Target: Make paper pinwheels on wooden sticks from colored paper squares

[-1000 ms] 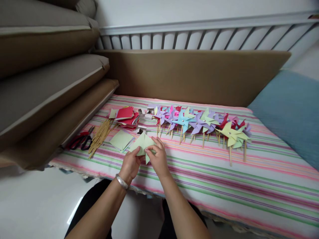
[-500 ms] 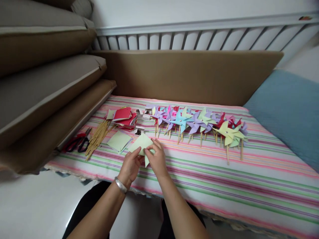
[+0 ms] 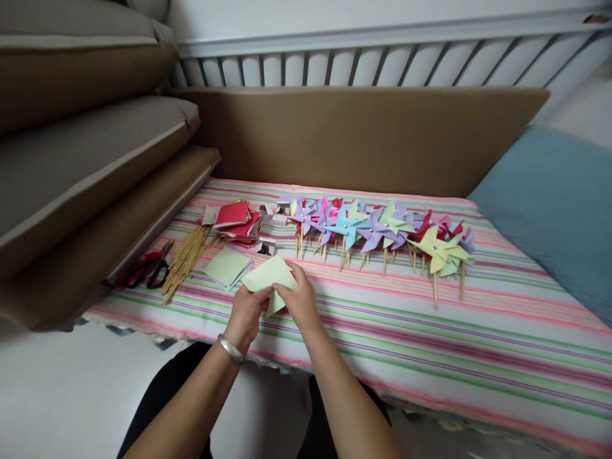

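Note:
A pale green paper sheet [image 3: 270, 273] is held just above the striped cloth, its lower part pointing down between my thumbs. My left hand [image 3: 246, 312] grips its lower left side, thumb on top, a silver bangle on the wrist. On the right side my right hand [image 3: 300, 296] pinches the same sheet, the two thumb tips close together near its middle. Just left of it lies a small pile of pale green squares [image 3: 226, 266]. Behind that sits a stack of red and other coloured paper [image 3: 236, 223].
Wooden sticks [image 3: 184, 261] lie left, beside scissors [image 3: 159, 271] with dark handles and a red-handled tool [image 3: 136, 268]. Small open boxes [image 3: 266, 246] stand behind the sheet. Rows of paper pinwheels [image 3: 373, 228] spread rightward. Stacked cushions [image 3: 109, 159] rise at left; a brown panel [image 3: 344, 140] borders the back.
My right hand's fingers have moved from a raised pinch to gripping the sheet's right side. The thumbs are now closer together, and the sheet lies more spread out.

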Motion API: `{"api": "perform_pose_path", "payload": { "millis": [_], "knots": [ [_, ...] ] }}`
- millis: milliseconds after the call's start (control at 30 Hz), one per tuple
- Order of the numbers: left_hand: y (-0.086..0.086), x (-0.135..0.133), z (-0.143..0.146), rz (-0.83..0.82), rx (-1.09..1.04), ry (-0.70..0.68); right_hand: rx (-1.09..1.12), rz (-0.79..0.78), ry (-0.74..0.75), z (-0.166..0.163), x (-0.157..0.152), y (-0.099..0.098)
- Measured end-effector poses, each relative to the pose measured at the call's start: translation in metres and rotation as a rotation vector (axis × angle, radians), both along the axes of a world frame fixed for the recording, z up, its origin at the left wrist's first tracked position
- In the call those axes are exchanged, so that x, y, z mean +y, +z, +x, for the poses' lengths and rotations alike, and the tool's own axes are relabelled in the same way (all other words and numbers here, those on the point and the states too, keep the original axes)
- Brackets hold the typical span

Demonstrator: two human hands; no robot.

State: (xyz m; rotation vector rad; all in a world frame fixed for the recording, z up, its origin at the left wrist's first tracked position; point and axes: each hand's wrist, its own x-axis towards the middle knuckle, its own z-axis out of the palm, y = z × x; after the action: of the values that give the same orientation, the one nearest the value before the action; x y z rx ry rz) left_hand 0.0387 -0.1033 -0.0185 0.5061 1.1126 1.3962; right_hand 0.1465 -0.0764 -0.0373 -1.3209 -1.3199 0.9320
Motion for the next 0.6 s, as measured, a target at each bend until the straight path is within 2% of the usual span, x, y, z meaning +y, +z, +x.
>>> {"api": "perform_pose_path", "payload": {
  "millis": [200, 433, 600],
  "knots": [
    [-0.001, 0.001, -0.005, -0.033, 0.100, -0.081, 0.373, -0.256, 0.196, 0.014, 0.006, 0.002],
    [-0.004, 0.001, -0.007, -0.094, 0.182, -0.117, 0.393, -0.221, 0.228, 0.015, 0.005, 0.003],
    [-0.003, -0.002, -0.012, -0.090, 0.025, -0.203, 0.432, -0.213, 0.205, 0.015, 0.005, 0.004]
  ]
}}
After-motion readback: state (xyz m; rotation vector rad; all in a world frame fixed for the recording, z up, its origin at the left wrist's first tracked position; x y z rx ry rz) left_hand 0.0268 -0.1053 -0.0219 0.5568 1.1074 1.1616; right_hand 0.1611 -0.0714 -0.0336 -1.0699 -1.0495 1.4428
